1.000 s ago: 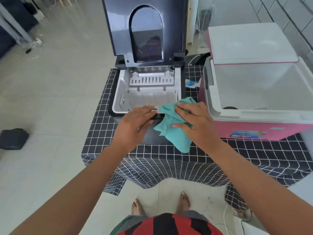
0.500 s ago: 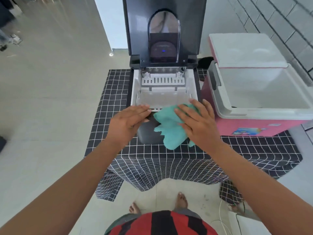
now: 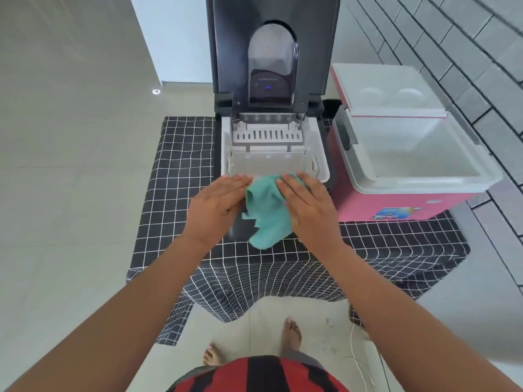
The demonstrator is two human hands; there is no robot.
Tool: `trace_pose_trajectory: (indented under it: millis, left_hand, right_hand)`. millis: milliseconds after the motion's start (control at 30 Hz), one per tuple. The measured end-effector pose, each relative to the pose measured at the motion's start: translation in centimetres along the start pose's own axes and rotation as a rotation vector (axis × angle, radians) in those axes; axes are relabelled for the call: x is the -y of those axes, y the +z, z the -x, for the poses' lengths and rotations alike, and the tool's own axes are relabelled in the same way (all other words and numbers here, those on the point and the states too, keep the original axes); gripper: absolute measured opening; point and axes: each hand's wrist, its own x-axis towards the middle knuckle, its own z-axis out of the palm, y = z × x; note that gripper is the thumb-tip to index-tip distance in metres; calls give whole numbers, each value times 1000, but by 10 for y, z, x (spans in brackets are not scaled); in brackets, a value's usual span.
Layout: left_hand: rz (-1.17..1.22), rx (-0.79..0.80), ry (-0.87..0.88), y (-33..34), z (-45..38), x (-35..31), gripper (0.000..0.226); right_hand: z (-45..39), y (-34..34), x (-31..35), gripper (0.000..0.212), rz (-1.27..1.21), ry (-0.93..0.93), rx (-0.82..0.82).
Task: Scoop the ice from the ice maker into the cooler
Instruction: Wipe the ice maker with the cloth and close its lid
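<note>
A: Black cloth with a white grid [image 3: 181, 176] covers the surface, hanging over the front edge in folds. Pale floor tiles [image 3: 70, 193] spread out to the left, grey brick-pattern wall [image 3: 452, 46] up on the right.

B: And the ice maker [image 3: 271, 80]?

A: Dead centre on the surface, dark lid tipped up and back, a small blue light glowing on its panel. The white ice compartment [image 3: 319, 154] sits open below it. I can't make out any ice in there.

B: The cooler?

A: Pink cooler [image 3: 396, 205] just beside the ice maker on the right, white lid swung open behind it, white inside showing. A coloured sticker on its front.

B: Hands?

A: Both flat at the front rim of the ice maker. Left hand [image 3: 215, 205] lies palm down, fingers straight, grip released, its fingertips at the edge of a teal cloth [image 3: 266, 216]. Right hand [image 3: 308, 210] presses on that cloth with straight fingers, grip released too. The cloth drapes down the machine's dark front.

B: Anything below?

A: Bare feet [image 3: 291, 335] on the floor, a red-and-black striped shirt [image 3: 260, 374] at the bottom, and a white cable [image 3: 356, 355] trailing on the tiles to the right.
</note>
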Motion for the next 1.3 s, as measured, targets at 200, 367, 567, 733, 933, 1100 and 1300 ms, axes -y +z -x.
trace_pose_trajectory:
  millis: [200,367,567,733,933,1100,1300]
  left_hand:
    - [83,-13,-113,1,1,-6,26]
    - [151,-2,-234,-2,-1,-18,30]
    - [499,89,-349,-23,2,-21,42]
    - [-21,82,-241,6,-6,-31,45]
    - [-82,-109,-251,20,-5,-34,18]
    - [-168,-149,-128,40,-9,-60,43]
    - [-146,15,-82,68,-6,-85,49]
  right_hand:
    - [17,-15,-31,36,-111,215,-70]
    - [-7,-1,19,37,-134,96,-74]
    - [-20,-8,31,44,-288,61,35]
    - [-12,-27,-15,58,-451,-38,201]
    - [-2,-37,-75,32,-319,-53,38]
    - [-3,-31,-73,34,-400,11,-95]
    - [-1,-24,-79,23,-550,90,-81]
